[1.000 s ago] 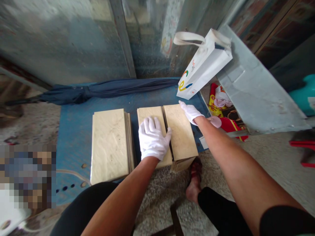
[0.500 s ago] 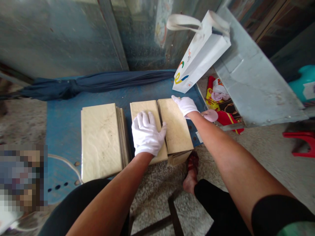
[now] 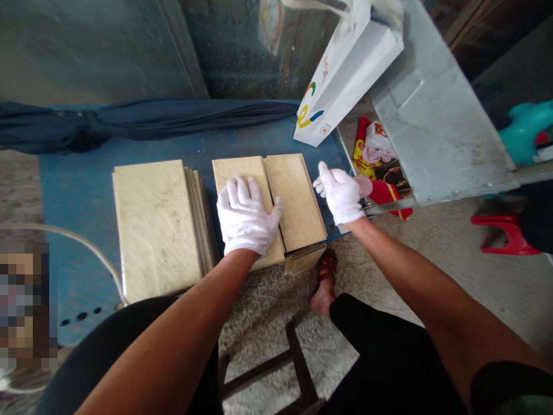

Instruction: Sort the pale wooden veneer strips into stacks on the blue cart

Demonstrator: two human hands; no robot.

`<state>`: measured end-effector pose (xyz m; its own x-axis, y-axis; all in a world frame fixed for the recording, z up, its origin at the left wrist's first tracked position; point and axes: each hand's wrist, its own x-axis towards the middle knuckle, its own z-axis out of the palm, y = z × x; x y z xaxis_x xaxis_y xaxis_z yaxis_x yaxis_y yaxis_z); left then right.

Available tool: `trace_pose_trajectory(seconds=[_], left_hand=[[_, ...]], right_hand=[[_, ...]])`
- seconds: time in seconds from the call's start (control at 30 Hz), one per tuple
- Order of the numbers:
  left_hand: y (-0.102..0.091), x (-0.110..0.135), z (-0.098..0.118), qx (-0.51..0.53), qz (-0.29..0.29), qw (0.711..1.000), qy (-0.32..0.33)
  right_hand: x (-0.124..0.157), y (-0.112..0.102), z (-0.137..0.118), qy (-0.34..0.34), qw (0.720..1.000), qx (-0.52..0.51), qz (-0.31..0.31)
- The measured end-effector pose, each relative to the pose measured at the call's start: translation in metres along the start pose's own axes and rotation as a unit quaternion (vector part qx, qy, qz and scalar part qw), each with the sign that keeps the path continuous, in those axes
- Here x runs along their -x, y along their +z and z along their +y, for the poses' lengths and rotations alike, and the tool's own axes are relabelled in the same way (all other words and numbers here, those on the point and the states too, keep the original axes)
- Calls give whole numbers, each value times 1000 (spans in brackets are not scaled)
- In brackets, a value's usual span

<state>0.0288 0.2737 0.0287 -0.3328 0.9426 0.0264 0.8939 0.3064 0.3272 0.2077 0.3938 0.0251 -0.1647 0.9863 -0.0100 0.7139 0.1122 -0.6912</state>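
Note:
My left hand [image 3: 247, 216], in a white glove, lies flat with its fingers spread on the middle stack of cream tiles [image 3: 239, 164]. Its thumb reaches to the seam with the narrower right-hand stack of tiles [image 3: 296, 199]. Just beyond that stack's right edge is my right hand [image 3: 339, 193], also gloved. Its thumb is raised apart from the loosely bent fingers, and nothing shows in it. A larger stack of marbled tiles [image 3: 155, 225] stands on the left, a small gap from the middle one. All three stacks rest on a blue board [image 3: 78, 190].
Along the back lies a dark folded umbrella-like cloth [image 3: 173, 121]. A white paper bag [image 3: 341, 75] leans at the back right, beside a metal box [image 3: 436, 115] and a drawer with red packets [image 3: 384, 196]. A pale cable [image 3: 86, 242] crosses the left side; a red stool [image 3: 501, 230] stands right.
My right hand has come off the top right corner of the right-hand stack, moving right and toward me. My left hand stays on the middle stack. The whole view has shifted slightly.

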Motion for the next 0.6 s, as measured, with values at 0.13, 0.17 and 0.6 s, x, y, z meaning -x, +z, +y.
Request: trace_pose_trajectory(seconds=[0.13,0.17,0.6], left_hand=[[-1,1,1,14,-7,1000,-5],[-1,1,1,16,-8,1000,-5],[-3,1,4,19,-7,1000,-4]], right_hand=[[91,-41,44,-30,989,109,-99],[109,-49,56,-14,974,161,-157],[133,-18,84,116,920,260,-271]])
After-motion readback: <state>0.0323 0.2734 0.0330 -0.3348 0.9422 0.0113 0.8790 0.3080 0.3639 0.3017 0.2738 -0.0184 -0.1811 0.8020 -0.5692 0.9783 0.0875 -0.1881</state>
